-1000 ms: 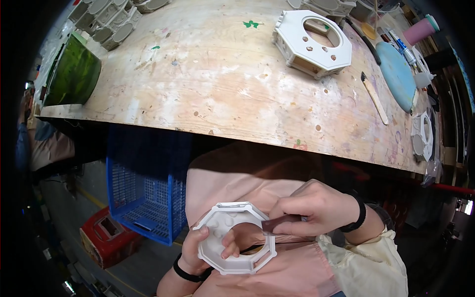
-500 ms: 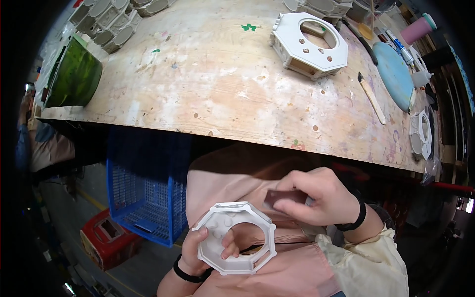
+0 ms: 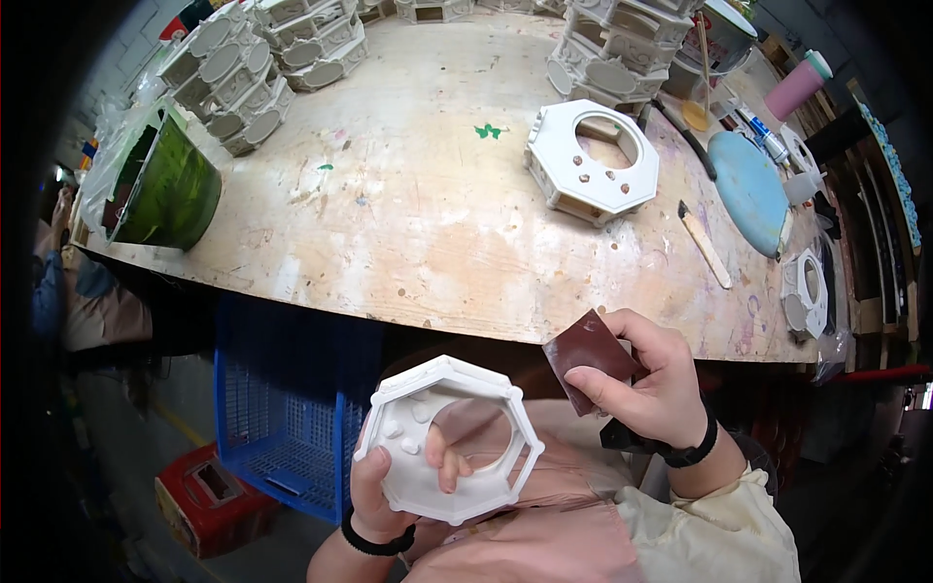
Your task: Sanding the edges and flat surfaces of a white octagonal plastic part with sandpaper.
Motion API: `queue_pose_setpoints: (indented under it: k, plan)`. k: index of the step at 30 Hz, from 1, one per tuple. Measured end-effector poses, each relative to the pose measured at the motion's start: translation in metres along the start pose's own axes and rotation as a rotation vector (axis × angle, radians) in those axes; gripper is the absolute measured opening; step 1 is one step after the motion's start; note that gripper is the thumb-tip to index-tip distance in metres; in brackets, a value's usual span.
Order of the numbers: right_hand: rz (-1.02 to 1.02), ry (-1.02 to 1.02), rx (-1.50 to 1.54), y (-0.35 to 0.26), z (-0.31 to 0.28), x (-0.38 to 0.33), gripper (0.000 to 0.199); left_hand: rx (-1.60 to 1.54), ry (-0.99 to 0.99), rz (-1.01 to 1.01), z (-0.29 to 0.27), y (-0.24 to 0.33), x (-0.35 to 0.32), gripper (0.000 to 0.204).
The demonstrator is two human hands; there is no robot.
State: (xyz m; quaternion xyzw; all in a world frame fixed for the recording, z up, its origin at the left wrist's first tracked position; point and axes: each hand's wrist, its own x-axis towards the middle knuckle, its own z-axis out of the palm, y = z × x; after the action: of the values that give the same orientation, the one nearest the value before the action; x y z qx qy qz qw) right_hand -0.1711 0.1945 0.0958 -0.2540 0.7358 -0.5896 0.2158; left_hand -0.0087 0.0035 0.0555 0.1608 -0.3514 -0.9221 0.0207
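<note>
**Left grip [image 3: 374, 491] locked on the octagonal white frame [image 3: 413, 476], brown sheet [image 3: 590, 358] pinched in the right grip [image 3: 663, 381]!**

From the left, then: a green bucket [image 3: 180, 199] near ten o'clock, on the desk [image 3: 408, 214], and down at eight a blue crate [image 3: 282, 418] beside a slotted red object [image 3: 209, 496]. Now seven o'clock, and here's the left grip, closed on the frame's edge, thumb on the rim, fingertips showing through the round opening! The frame itself sits at six, tilted, hollow side facing up, held off the desk. Over to four: the sheet, clear of the frame, thumb flat across it, the right grip closed on it. Up between one and two, a second white frame [image 3: 557, 160] rests on the desk, a pale-handled tool [image 3: 706, 250] lying toward three, a blue oval disc [image 3: 748, 194] at two, and a pink bottle [image 3: 797, 89] beyond!
</note>
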Motion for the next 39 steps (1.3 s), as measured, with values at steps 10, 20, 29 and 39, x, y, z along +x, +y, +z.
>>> queue_pose_setpoints:
  k: [10, 20, 29, 39]
  plan:
    - [-0.118, 0.089, -0.191, -0.011, 0.014, 0.029, 0.022, -0.155, 0.024, 0.065, 0.009, -0.019, 0.031, 0.055]
    - [-0.189, 0.131, -0.360, -0.008, 0.030, 0.030, 0.023, -0.275, 0.104, 0.027, 0.015, -0.024, 0.028, 0.053]
    - [-0.245, 0.133, -0.516, -0.016, 0.034, 0.028, 0.025, -0.240, 0.137, 0.046, 0.026, -0.022, 0.028, 0.051]
    - [-0.099, 0.125, -0.265, -0.017, 0.028, 0.028, 0.025, -0.274, 0.151, 0.084, 0.020, -0.027, 0.031, 0.051]
